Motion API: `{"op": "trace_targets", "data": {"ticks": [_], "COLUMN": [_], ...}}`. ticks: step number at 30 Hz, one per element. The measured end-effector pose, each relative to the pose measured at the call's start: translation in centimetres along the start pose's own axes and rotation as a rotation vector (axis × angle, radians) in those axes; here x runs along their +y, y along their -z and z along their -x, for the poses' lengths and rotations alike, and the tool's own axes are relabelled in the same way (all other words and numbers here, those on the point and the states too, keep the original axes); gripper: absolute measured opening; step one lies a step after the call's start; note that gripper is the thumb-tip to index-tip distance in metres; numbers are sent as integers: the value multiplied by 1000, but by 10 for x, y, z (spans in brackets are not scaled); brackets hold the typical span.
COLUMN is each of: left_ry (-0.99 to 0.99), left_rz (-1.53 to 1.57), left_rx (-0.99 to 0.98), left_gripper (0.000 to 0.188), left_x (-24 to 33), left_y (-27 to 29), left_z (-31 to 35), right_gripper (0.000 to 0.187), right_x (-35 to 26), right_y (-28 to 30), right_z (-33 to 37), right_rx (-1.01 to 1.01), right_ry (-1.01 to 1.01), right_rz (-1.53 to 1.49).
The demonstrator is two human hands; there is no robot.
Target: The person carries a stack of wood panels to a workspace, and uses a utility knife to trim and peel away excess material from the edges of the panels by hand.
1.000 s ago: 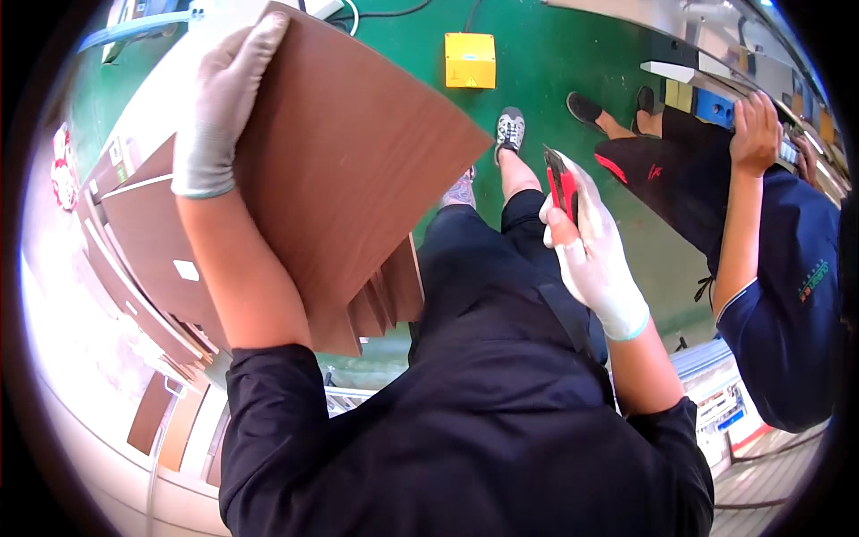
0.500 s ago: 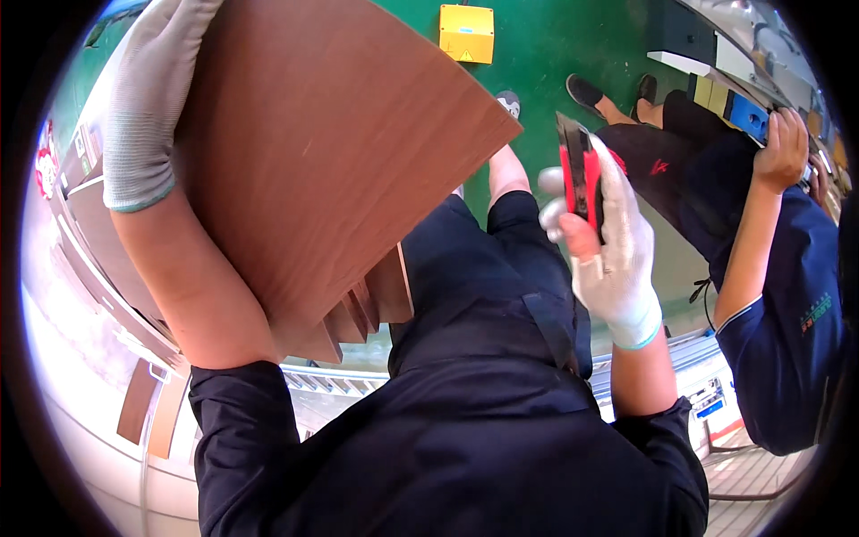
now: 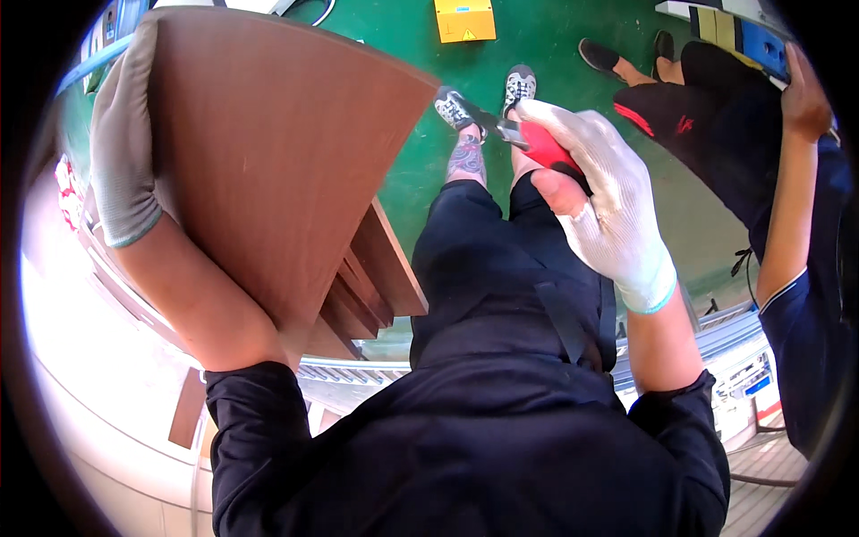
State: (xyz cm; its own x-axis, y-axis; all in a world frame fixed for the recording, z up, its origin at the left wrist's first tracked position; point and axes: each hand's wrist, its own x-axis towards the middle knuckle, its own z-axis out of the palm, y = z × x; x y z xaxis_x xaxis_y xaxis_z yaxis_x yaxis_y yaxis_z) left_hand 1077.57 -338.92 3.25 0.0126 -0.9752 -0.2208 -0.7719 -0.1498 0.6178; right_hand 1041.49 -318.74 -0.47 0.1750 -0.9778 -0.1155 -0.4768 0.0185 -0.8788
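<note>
A large brown wood-grain panel (image 3: 277, 134) is tilted up in front of me on the left. My left hand (image 3: 125, 152), in a pale knit glove, grips its left edge, with the forearm along the near side. My right hand (image 3: 617, 197), in a white glove with the thumb tip bare, is closed around a red and black utility knife (image 3: 548, 149). The knife's blade points left toward the panel's right corner; whether it touches cannot be made out. Several narrower brown boards (image 3: 385, 259) stick out from under the panel.
A yellow box (image 3: 465, 20) sits on the green floor (image 3: 385, 45) ahead. At the right a co-worker's arm (image 3: 792, 197) reaches toward a blue and yellow item at the far right. A roller conveyor (image 3: 358, 371) runs behind me.
The panel has swung left and turned. My right hand has tipped the knife from upright to pointing left, toward the panel's corner. The co-worker appears farther right.
</note>
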Motion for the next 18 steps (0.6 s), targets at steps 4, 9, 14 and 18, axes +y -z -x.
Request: {"op": "trace_targets", "data": {"ticks": [4, 9, 14, 18], "left_ry": [32, -90, 26, -44], "left_rz": [4, -83, -4, -75], "left_rx": [-4, 51, 24, 61], "left_gripper": [49, 50, 53, 50], "left_x": [-2, -9, 0, 0], "left_y": [4, 8, 3, 2], "left_z": [-4, 0, 0, 4], "right_gripper": [45, 46, 46, 51], "right_x": [5, 10, 13, 8], "right_y": [-5, -13, -29, -41], "right_z": [-1, -1, 4, 14], "right_rx": [-3, 15, 41, 68], "right_ry": [12, 6, 17, -39], "right_rz": [-34, -88, -75, -164]}}
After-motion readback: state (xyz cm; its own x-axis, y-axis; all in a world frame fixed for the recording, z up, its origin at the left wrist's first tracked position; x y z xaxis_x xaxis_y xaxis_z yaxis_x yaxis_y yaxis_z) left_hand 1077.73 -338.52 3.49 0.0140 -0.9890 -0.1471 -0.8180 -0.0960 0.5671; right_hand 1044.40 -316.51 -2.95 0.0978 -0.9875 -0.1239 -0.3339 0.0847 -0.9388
